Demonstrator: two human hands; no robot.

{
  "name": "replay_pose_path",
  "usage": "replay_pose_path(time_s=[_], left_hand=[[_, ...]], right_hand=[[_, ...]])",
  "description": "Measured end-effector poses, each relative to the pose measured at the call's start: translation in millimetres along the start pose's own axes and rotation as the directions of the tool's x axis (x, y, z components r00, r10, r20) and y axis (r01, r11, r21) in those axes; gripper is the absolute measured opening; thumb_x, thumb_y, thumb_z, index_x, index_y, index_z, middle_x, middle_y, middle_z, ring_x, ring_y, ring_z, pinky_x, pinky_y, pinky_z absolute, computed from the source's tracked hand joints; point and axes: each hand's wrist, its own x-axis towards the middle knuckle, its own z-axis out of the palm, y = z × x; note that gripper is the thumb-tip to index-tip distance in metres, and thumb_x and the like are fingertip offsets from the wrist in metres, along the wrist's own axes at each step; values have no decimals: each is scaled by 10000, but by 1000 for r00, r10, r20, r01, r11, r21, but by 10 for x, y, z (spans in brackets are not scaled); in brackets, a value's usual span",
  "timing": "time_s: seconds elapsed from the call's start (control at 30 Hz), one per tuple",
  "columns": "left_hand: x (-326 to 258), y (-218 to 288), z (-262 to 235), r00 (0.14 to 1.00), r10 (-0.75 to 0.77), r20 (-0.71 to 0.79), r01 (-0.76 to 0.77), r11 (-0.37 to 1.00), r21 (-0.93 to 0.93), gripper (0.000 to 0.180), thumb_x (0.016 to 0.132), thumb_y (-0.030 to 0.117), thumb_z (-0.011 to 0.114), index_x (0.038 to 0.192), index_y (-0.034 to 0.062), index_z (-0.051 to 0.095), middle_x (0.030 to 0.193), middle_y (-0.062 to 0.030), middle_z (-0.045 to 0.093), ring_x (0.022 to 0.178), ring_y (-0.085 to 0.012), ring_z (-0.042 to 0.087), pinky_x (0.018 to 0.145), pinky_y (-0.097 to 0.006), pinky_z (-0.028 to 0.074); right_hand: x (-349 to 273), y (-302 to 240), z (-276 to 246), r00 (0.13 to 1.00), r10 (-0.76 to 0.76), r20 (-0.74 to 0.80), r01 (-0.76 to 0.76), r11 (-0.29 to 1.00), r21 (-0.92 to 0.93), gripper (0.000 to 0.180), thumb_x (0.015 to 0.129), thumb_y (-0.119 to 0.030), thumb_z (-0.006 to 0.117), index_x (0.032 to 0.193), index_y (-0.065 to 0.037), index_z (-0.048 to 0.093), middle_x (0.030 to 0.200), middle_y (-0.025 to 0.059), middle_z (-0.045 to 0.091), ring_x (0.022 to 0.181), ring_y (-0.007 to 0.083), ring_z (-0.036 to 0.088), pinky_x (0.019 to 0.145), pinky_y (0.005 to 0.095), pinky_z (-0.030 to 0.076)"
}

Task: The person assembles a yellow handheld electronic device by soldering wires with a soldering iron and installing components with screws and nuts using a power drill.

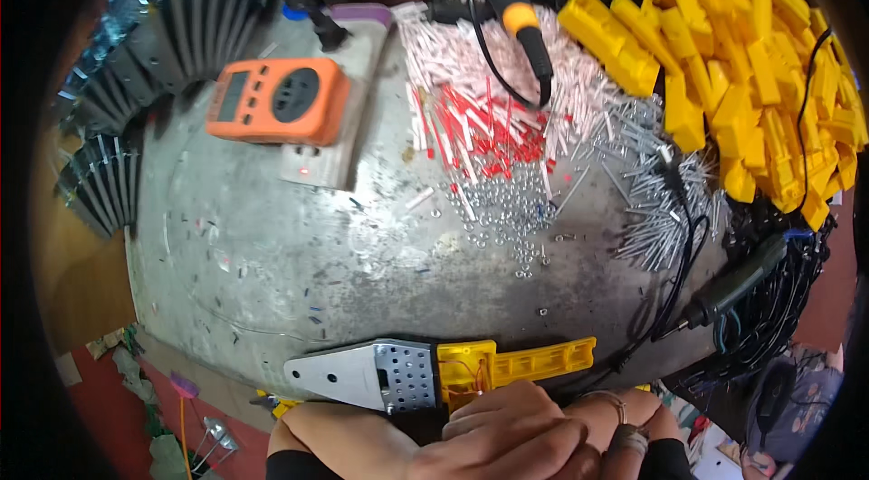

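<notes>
A yellow-handled tool with a flat grey metal blade (407,373) lies level at the table's near edge.

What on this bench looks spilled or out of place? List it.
Small metal nuts lie scattered loose across the grey bench, spreading beyond the red-tipped wires. The yellow handles sit in a jumbled heap. Nothing looks broken.
</notes>
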Motion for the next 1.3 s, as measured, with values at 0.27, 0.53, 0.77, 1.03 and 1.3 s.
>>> replay_pose_path(time_s=[0.27, 0.53, 0.77, 1.03, 1.3], left_hand=[[-44, 267, -24, 970, -211, 124, 206, 977, 51, 403, 860, 166, 632, 1209, -18, 551, 1238, -111, 603, 1062, -241, 572, 933, -372, 470], [-443, 255, -513, 883, -373, 285, 336, 926, 171, 460, 805, 292, 685, 1153, -1, 613, 1142, -233, 625, 842, -282, 683, 717, -304, 557], [-808, 582, -256, 779, -484, 398, 323, 854, 407, 525, 587, 44, 683, 1097, -58, 614, 1063, -198, 648, 989, -329, 647, 827, -366, 545], [-872, 607, -249, 752, -512, 415, 298, 825, 480, 396, 759, 111, 569, 1130, -26, 585, 1127, -204, 627, 1095, -332, 607, 778, -337, 538], [-860, 572, -186, 708, -537, 458, 327, 825, 461, 434, 736, 114, 607, 1142, -35, 565, 1127, -224, 601, 1124, -382, 590, 785, -366, 551]], right_hand=[[341, 200, 307, 947, -37, 318, -314, 87, 945, 191, 956, -217, 452, 1045, -99, 573, 847, 54, 548, 694, 140, 511, 590, 274, 414], [680, 539, 1310, 813, -433, 389, -486, -138, 863, 156, 876, -92, 550, 945, 37, 602, 984, 105, 620, 915, 231, 584, 860, 317, 450], [403, 771, 746, 631, -771, 85, -386, -217, 897, 258, 717, 8, 604, 949, -44, 703, 879, 73, 570, 815, 219, 551, 720, 304, 440], [171, 628, 586, 615, -784, 85, -295, -129, 947, 399, 639, 54, 614, 979, -122, 728, 839, 49, 518, 770, 231, 516, 648, 333, 434], [201, 786, 658, 626, -771, 113, -400, -194, 896, 407, 657, 65, 614, 1016, -96, 716, 901, 62, 544, 790, 229, 540, 668, 324, 445]])
